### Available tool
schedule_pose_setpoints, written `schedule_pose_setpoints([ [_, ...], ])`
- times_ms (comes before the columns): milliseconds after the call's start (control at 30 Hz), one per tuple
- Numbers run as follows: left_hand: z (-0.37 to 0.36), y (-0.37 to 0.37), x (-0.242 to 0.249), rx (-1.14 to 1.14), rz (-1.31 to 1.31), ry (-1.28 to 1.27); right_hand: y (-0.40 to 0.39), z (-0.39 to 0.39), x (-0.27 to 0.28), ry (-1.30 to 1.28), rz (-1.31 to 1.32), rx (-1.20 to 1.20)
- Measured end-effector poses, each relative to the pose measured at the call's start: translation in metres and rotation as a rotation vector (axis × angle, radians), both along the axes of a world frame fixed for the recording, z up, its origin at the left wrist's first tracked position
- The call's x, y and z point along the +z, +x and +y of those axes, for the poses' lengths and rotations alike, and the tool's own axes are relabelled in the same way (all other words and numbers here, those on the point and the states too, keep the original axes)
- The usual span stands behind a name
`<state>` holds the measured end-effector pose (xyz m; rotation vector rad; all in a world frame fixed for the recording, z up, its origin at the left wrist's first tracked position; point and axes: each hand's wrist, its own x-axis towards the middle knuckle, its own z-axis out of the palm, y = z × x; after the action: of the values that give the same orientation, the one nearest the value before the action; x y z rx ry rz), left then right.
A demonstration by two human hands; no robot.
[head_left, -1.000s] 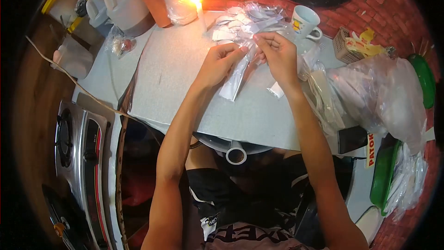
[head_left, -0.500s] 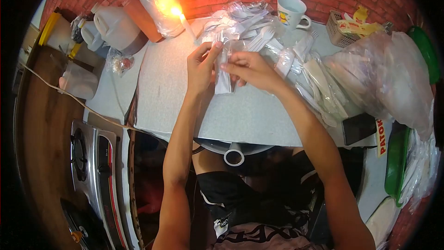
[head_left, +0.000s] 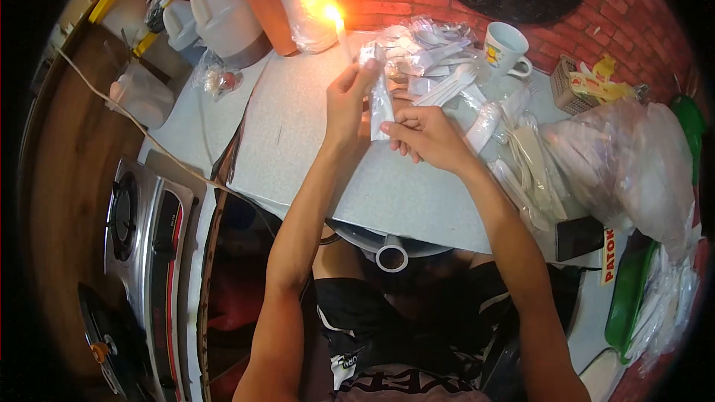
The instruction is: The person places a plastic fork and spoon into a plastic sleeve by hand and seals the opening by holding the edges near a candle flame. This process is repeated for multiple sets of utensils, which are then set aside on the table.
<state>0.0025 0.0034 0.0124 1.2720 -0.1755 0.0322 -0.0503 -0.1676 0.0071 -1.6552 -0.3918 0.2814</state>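
Between my two hands, in the head view, is a clear plastic packet of white disposable cutlery (head_left: 381, 106), held nearly upright above the table. My left hand (head_left: 347, 97) pinches its upper end, close to a lit white candle (head_left: 342, 36). Thumb and fingers of my right hand (head_left: 430, 134) are closed on the packet's lower end. Glare on the plastic hides exactly which pieces are inside. Just behind the hands lies a pile of white plastic forks and spoons (head_left: 447, 88), some of them wrapped.
A white mug (head_left: 506, 45) stands beyond the pile, near a small basket (head_left: 567, 87). To the right are a large plastic bag (head_left: 618, 156) and a dark phone (head_left: 579, 240). Jugs (head_left: 223, 18) stand at back left; a gas stove (head_left: 141, 231) is on the left.
My right hand has gone from the packet's middle down to its lower end, while my left hand stays at the top. The whole view has shifted slightly with my head.
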Motion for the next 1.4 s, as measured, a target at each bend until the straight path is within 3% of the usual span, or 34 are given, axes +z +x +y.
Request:
schedule_pose_setpoints([
  [133, -0.001, -0.017, 0.014, -0.24, 0.064, -0.015, -0.001, 0.001, 0.006, 0.065, -0.031, -0.091],
  [267, 0.001, 0.006, -0.013, -0.179, -0.024, 0.064, -0.002, 0.001, 0.006, 0.083, -0.023, -0.104],
  [367, 0.007, 0.006, -0.003, -0.081, 0.006, 0.138, -0.006, 0.005, 0.001, 0.046, -0.012, -0.037],
  [400, 0.011, 0.009, -0.004, -0.075, 0.005, 0.134, -0.005, 0.009, -0.006, -0.052, -0.144, -0.022],
  [433, 0.014, 0.014, -0.006, -0.068, 0.014, 0.051, -0.005, 0.011, -0.011, -0.15, -0.277, -0.007],
  [533, 0.018, 0.019, -0.004, -0.058, 0.02, -0.079, -0.009, 0.014, -0.009, -0.206, -0.29, -0.018],
  [900, 0.022, 0.038, 0.01, -0.208, 0.074, -0.125, -0.011, 0.017, -0.008, -0.292, -0.362, -0.067],
  [1400, 0.026, 0.03, 0.016, -0.201, 0.097, -0.144, -0.01, 0.016, -0.008, -0.327, -0.372, -0.079],
])
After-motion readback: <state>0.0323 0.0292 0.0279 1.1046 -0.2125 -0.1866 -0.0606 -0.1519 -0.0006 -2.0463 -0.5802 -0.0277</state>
